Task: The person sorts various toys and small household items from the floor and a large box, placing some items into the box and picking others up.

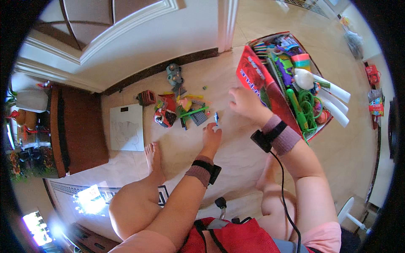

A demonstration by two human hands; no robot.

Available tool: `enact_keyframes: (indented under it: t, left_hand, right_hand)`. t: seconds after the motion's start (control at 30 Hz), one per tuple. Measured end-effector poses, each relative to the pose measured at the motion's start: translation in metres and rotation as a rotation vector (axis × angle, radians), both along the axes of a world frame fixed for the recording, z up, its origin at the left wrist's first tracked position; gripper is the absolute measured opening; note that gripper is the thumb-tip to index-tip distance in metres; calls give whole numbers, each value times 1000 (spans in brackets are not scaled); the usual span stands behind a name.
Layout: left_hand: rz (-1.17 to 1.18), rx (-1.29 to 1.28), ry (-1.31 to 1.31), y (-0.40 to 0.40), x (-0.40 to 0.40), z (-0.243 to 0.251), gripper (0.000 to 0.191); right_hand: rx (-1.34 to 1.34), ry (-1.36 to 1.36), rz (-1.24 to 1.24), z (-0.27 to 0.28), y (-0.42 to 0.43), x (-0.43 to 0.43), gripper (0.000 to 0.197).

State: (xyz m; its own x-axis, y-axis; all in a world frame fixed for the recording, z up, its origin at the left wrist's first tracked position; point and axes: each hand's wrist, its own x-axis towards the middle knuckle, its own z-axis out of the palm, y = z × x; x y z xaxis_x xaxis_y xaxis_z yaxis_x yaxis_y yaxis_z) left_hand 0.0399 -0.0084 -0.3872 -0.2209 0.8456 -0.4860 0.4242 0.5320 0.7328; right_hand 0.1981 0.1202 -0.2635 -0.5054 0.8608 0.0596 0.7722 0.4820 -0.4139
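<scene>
My left hand (212, 136) is low over the tiled floor, its fingertips at a small blue-and-white fish-shaped toy (216, 117); whether they grip it is unclear. To the right, my right hand (247, 102) hovers beside a red cardboard box (269, 91), fingers partly curled, and its contents, if any, cannot be made out. The box holds a green coiled cord (306, 106), a purple-and-green toy (284, 70), white tubes or strips (335, 104) and other toys. Left of my hands lies a pile with a green stick (194, 111), a grey building plate (199, 117) and a red-and-white toy (165, 118).
A white drawing board (126, 127) lies near my left foot (153, 155), beside a brown cabinet (82, 129). A grey-green toy (174, 74) lies near the wall's dark baseboard (193, 59). A black cable (286, 202) runs from my right wrist.
</scene>
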Motion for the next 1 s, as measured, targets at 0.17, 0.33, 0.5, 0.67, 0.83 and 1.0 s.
enact_keyframes:
  t: [0.17,0.33,0.5,0.67,0.83,1.0]
  left_hand:
    - [107,97,96,15,-2,10,54]
    - [76,-2,207,14,-44,-2,61]
    - [-129,-77,265,13,-54,-11,59]
    - [-272,-98,272,24,-27,-27,48]
    - [-241,-59,427,12,-28,-81,32]
    - [341,-148,-85,14,-36,-69,21]
  right_hand:
    - [-211,-119,46,-91,-21,-18,29]
    - [-366,-198,243,-99,-24,-52,24]
    - [-521,-223,119,-111,-28,-65,20]
    - [-285,-275,239,-126,-23,-34,21]
    - [-334,-353,228,-115,-32,-41,25]
    - [-294,-68,75,-90,-28,-46,25]
